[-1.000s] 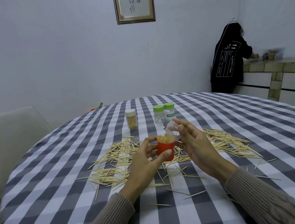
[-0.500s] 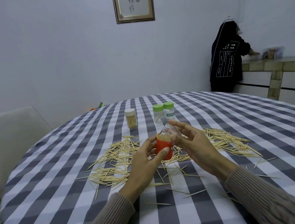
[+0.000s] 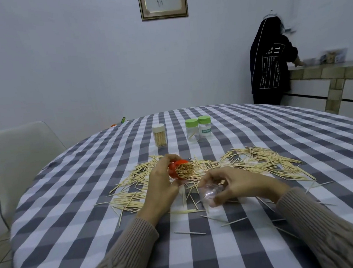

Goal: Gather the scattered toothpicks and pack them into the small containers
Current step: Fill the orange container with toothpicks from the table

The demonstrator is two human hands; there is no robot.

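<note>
Two hands work above the checked worktop [image 3: 257,139], both in knitted beige sleeves. Left hand [image 3: 162,184] is raised, wrist bent, fingers curled round the red container [image 3: 174,169], which is tipped on its side with its mouth toward the right; a packed bundle of toothpicks [image 3: 186,171] sticks out of it. Right hand [image 3: 237,184] sits lower and nearer than the red container, just to its right, palm down, fingers and thumb curled round a clear cap [image 3: 208,194]; the cap is blurred, so its shape is hard to tell.

Scattered toothpicks [image 3: 265,162] lie on the worktop around the red container: a wide heap to its right, another heap [image 3: 132,199] to its left and nearer, single sticks nearer still between the forearms.

Beyond the red container stand three small jars. White-lidded jar [image 3: 159,134] is behind and slightly left, full of toothpicks. Green-lidded jar [image 3: 192,129] is behind and right, nearly empty with a stick or two inside. Second green-lidded jar [image 3: 204,126] touches it on the right and carries a green label reading "TOOTHPICK".

Far behind and right of the red container a person in a dark hooded top [image 3: 269,61] faces a counter [image 3: 326,73]; the back print shows "11", the smaller text is unreadable. Framed picture [image 3: 163,1] hangs on the wall, with brush writing too blurred to read. Pale chair [image 3: 19,156] stands left.
</note>
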